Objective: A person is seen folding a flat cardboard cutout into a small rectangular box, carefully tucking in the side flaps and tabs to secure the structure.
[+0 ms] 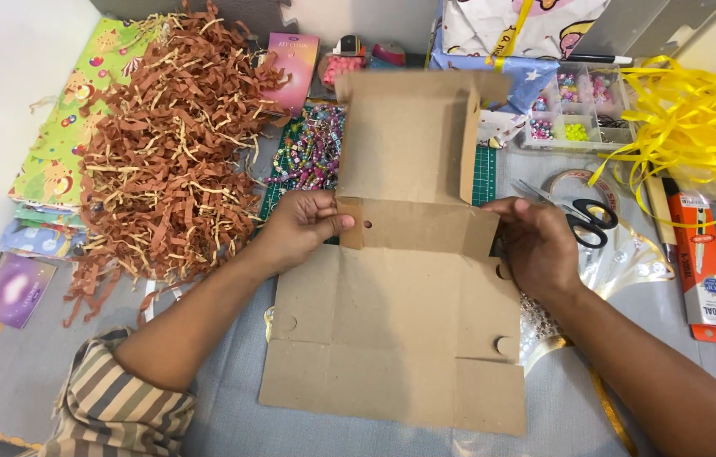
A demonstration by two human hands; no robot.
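Observation:
A flat brown cardboard box blank (396,330) lies on the grey table, its far panel (404,135) folded upright. My left hand (303,224) pinches the left end of the narrow middle strip, by a small punched hole. On the right, my right hand (536,241) grips the strip's other end at the fold. Both hands hold the cardboard along the same crease.
A heap of brown shredded paper (172,152) lies at left over patterned wrapping sheets (62,144). Bead strings (311,152) sit behind the box. Black-handled scissors (582,216), a tape roll, a clear bead organiser (574,110), yellow ribbon (696,118) and an orange-and-white carton (701,262) crowd the right.

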